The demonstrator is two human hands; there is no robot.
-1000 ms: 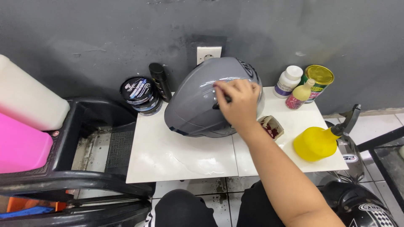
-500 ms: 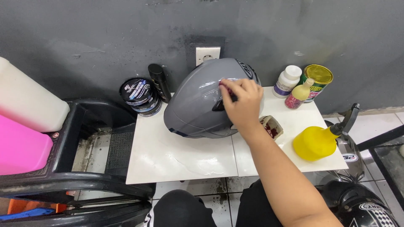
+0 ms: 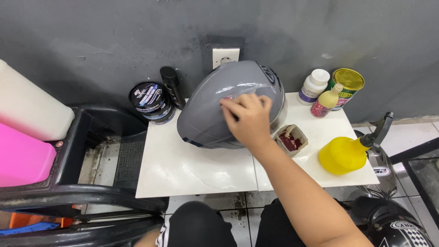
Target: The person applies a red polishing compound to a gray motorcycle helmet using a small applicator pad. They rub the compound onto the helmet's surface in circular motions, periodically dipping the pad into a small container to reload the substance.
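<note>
Head view, looking down on a white tiled tabletop (image 3: 201,169) set against a dark grey wall. At centre lies a glossy grey motorcycle helmet (image 3: 215,114), resting on the tabletop with its crown toward 12 o'clock. The person's right hand (image 3: 247,120) lies on the helmet's upper surface, fingers (image 3: 238,106) curled and pressed against the shell over something small and reddish; what it is cannot be told. The left hand is out of view.

At 9 o'clock of the helmet stand two stacked round black tins (image 3: 151,101), with a black cylindrical can (image 3: 173,86) just beside them. At 3 o'clock, touching the hand's wrist side, sits a small open container with red contents (image 3: 291,139). Farther toward 4 o'clock stands a yellow plastic spray bottle with black trigger (image 3: 344,154). At 2 o'clock cluster a white-capped bottle (image 3: 313,86), a pale yellow bottle (image 3: 327,99) and a gold-lidded tin (image 3: 347,85).
</note>
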